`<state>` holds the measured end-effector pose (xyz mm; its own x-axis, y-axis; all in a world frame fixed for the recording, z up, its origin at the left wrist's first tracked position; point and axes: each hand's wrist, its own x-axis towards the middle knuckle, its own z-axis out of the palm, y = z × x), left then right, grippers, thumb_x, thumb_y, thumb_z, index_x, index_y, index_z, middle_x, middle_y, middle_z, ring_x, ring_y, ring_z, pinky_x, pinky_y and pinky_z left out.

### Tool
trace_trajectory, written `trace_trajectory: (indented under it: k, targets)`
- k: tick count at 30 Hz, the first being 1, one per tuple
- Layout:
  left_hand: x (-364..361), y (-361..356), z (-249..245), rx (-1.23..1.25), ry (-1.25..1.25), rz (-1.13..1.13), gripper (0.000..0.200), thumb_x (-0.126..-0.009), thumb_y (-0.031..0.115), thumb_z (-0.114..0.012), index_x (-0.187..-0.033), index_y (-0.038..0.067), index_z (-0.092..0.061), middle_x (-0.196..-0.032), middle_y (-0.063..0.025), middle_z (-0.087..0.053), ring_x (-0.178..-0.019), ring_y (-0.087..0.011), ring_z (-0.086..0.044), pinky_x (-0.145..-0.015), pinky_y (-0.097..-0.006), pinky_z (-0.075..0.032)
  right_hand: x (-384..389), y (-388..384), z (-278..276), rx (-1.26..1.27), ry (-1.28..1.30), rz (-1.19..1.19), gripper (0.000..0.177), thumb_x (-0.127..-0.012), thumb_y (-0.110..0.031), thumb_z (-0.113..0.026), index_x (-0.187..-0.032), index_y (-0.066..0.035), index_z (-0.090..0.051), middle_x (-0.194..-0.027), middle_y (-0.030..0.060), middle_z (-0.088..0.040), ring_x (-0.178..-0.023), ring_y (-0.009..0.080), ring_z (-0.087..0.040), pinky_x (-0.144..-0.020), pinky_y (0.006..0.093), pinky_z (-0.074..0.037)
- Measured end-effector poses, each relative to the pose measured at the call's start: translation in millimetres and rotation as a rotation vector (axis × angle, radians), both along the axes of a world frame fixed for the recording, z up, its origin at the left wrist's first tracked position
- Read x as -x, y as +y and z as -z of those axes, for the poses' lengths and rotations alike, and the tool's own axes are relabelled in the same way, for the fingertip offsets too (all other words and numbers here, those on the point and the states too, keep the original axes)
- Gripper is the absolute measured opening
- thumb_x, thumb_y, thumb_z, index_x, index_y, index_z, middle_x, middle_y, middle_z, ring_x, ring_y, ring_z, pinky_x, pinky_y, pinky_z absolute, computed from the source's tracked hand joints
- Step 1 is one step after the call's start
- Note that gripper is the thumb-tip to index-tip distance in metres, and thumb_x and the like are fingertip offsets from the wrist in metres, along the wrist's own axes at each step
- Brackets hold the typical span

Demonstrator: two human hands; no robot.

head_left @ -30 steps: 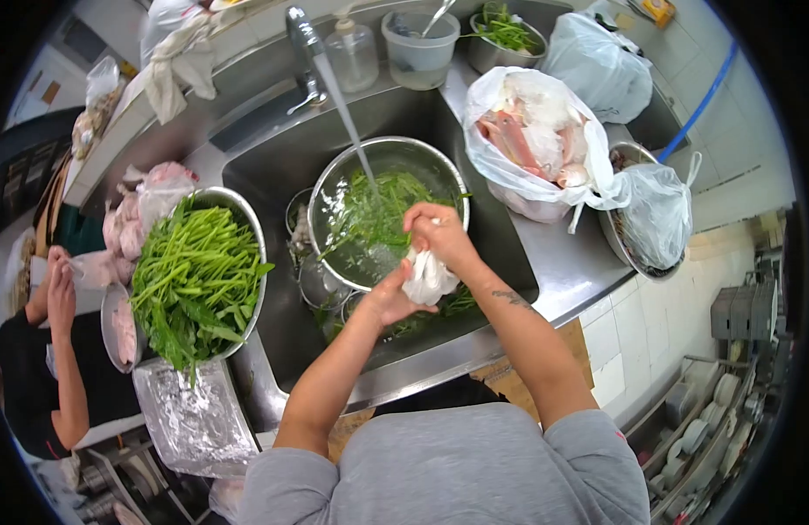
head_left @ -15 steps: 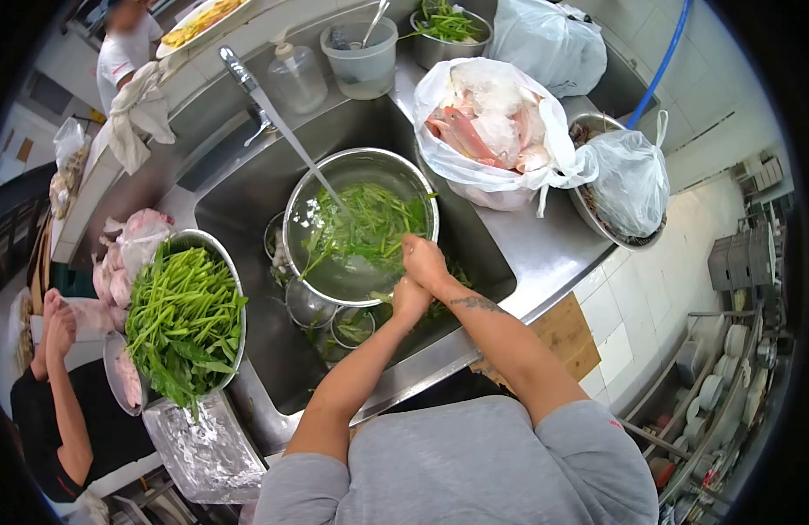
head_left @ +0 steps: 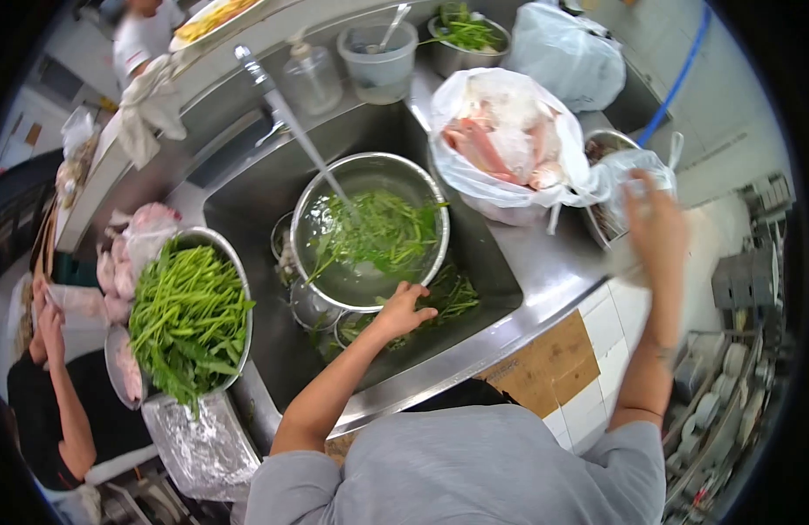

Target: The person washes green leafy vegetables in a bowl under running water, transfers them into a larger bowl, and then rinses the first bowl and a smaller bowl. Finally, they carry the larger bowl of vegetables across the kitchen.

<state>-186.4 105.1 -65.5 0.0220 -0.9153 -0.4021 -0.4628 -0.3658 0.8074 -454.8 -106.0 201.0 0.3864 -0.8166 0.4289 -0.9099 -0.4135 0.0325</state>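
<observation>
left hand point(head_left: 404, 308): fingers spread wide at rim of round steel bowl of greens point(head_left: 383, 171) | right hand point(head_left: 654, 229): blurry, fingers can't tell

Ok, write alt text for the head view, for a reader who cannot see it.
A person's left hand rests at the rim of a steel bowl of greens under a running tap in a sink; the blurred right hand is raised near a white bag.
</observation>
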Motion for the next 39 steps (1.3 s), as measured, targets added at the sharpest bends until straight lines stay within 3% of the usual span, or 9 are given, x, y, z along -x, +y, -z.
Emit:
trace_trajectory:
  k: [3, 9, 12, 16, 20, 23, 29, 36, 39]
  targets:
    - [-20, 8, 8, 0.060, -0.226, 0.046, 0.037, -0.078, 0.027, -0.066, -0.104, 0.003, -0.057, -0.106, -0.0183, -0.050, -0.089, -0.0332, -0.057, -0.080, -0.0376, -0.046, 32, -65, -20, 0.069, 0.338, -0.011, 0.040, -0.086, -0.045, -0.050, -0.118, -0.021, -0.055, -0.097, 0.0152, -0.062, -0.095, 0.0302, -0.057, -0.080, 0.0455, -0.042]
    - [-120, -16, 38, -0.145, -0.609, -0.223, 0.023, -0.070, 0.007, -0.056, -0.091, 0.006, -0.063, -0.102, -0.0210, -0.058, -0.100, -0.0326, -0.057, -0.082, -0.0449, -0.046, 24, -101, 36, 0.623, 0.109, 0.027, 0.038, -0.087, -0.038, -0.053, -0.117, -0.015, -0.055, -0.102, 0.0112, -0.061, -0.101, 0.0288, -0.054, -0.088, 0.0432, -0.039]
    - [-155, -10, 56, -0.122, -0.942, -0.501, 0.025, -0.071, 0.010, -0.059, -0.095, 0.004, -0.061, -0.101, -0.0173, -0.058, -0.097, -0.0343, -0.056, -0.083, -0.0441, -0.044, -45, -40, 53, 0.038, -0.468, -0.290, 0.017, -0.084, -0.008, -0.057, -0.101, -0.005, -0.059, -0.095, 0.0083, -0.062, -0.088, 0.0230, -0.059, -0.080, 0.0330, -0.044]
    - [-140, -5, 102, -0.303, -0.934, -0.358, 0.025, -0.075, 0.014, -0.058, -0.098, 0.005, -0.061, -0.108, -0.0173, -0.058, -0.104, -0.0304, -0.055, -0.084, -0.0414, -0.043, -167, 34, 151, -0.853, -0.576, -0.902, 0.022, -0.081, -0.012, -0.058, -0.102, -0.006, -0.059, -0.095, 0.0122, -0.061, -0.089, 0.0278, -0.059, -0.082, 0.0342, -0.045]
    - [-101, -29, 59, -0.483, -0.727, 0.009, 0.024, -0.077, 0.013, -0.054, -0.096, 0.004, -0.064, -0.105, -0.0189, -0.062, -0.099, -0.0293, -0.061, -0.080, -0.0414, -0.048, -215, 72, 336, -0.715, 0.094, -0.855, 0.039, -0.081, -0.026, -0.060, -0.117, -0.013, -0.056, -0.123, 0.0157, -0.048, -0.118, 0.0340, -0.042, -0.099, 0.0415, -0.034]
    - [-120, -29, -90, -0.328, -0.906, 0.007, 0.021, -0.075, 0.011, -0.053, -0.087, 0.002, -0.068, -0.090, -0.0180, -0.066, -0.087, -0.0321, -0.065, -0.076, -0.0402, -0.051, -241, 70, 298, -1.026, 0.479, -0.619, 0.040, -0.080, -0.029, -0.059, -0.117, -0.015, -0.056, -0.123, 0.0161, -0.049, -0.117, 0.0337, -0.044, -0.098, 0.0420, -0.035]
    - [-154, -42, -185, -0.024, -0.947, 0.003, 0.014, -0.068, 0.011, -0.056, -0.076, 0.008, -0.066, -0.077, -0.0157, -0.064, -0.076, -0.0332, -0.063, -0.068, -0.0413, -0.050, -285, 46, 202, -0.888, -0.643, -1.191, 0.032, -0.074, -0.018, -0.069, -0.100, -0.002, -0.060, -0.108, 0.0131, -0.058, -0.099, 0.0231, -0.055, -0.084, 0.0371, -0.043]
    - [-204, -105, -153, 0.557, -0.378, -0.365, 0.023, -0.075, 0.024, -0.064, -0.084, 0.002, -0.063, -0.081, -0.0109, -0.064, -0.075, -0.0211, -0.060, -0.067, -0.0344, -0.046, -343, 24, 172, -1.234, -0.962, -0.939, 0.021, -0.075, -0.017, -0.072, -0.077, 0.001, -0.062, -0.067, 0.0009, -0.058, -0.063, 0.0112, -0.051, -0.062, 0.0274, -0.042]
    - [-219, -125, -104, 0.414, -0.090, -0.424, 0.024, -0.081, 0.027, -0.062, -0.090, 0.004, -0.063, -0.083, -0.0040, -0.062, -0.076, -0.0149, -0.055, -0.069, -0.0310, -0.044, -355, 6, 185, -1.385, -1.199, -0.682, 0.015, -0.078, -0.016, -0.070, -0.081, -0.003, -0.063, -0.069, -0.0018, -0.057, -0.063, 0.0073, -0.049, -0.057, 0.0243, -0.037]
